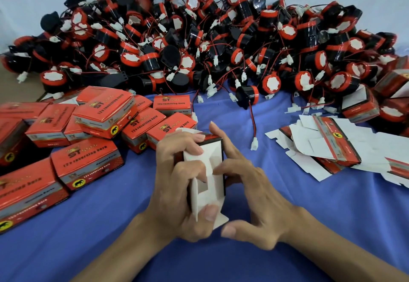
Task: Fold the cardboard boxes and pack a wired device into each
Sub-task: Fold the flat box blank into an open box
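Both my hands hold a small red-and-black cardboard box (213,160) at the centre, its white inner flaps facing me. My left hand (177,184) wraps its left side, thumb on a lower flap. My right hand (247,184) presses fingers on the right side and on the white end flaps. A big heap of black-and-red wired devices (199,45) with white plugs fills the far side. One such device (246,96) lies apart, its red-black wire trailing toward me. Flat unfolded boxes (325,144) lie at the right. What is inside the held box is hidden.
Several closed red boxes (86,162) are stacked at the left, from near to mid distance. A few partly formed boxes (358,102) sit at the far right. Blue cloth (287,197) covers the work surface. A pale wall stands behind the heap.
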`<state>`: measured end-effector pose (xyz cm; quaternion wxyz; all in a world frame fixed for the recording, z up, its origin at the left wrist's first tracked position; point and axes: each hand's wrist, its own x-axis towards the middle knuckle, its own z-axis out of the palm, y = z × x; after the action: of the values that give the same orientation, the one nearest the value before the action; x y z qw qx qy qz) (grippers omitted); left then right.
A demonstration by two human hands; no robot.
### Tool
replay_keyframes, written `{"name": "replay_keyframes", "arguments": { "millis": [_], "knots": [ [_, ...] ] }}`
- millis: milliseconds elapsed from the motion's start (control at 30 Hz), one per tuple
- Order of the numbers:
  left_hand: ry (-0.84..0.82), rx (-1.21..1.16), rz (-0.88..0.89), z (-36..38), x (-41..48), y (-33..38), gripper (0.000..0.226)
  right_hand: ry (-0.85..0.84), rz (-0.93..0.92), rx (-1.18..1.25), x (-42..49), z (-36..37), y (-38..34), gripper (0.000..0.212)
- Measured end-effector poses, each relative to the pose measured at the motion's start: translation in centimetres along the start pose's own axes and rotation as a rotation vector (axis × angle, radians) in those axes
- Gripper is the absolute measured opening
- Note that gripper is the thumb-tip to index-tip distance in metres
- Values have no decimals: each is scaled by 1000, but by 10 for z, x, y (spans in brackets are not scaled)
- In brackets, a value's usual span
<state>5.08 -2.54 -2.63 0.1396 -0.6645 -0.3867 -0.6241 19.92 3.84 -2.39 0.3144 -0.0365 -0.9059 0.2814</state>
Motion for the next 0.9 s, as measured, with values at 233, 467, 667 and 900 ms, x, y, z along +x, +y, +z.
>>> {"name": "replay_keyframes", "arguments": {
  "millis": [233,467,667,900],
  "knots": [
    [-9,64,71,-3,-2,-4,35,51,26,-45,2,3,4,37],
    [-103,181,169,0,-5,0,23,226,10,-28,4,10,3,28],
    [-134,241,158,-1,-5,0,21,203,161,122,6,10,3,56],
    [-224,232,122,-1,-5,1,30,57,376,396,6,19,8,71]
  ]
}}
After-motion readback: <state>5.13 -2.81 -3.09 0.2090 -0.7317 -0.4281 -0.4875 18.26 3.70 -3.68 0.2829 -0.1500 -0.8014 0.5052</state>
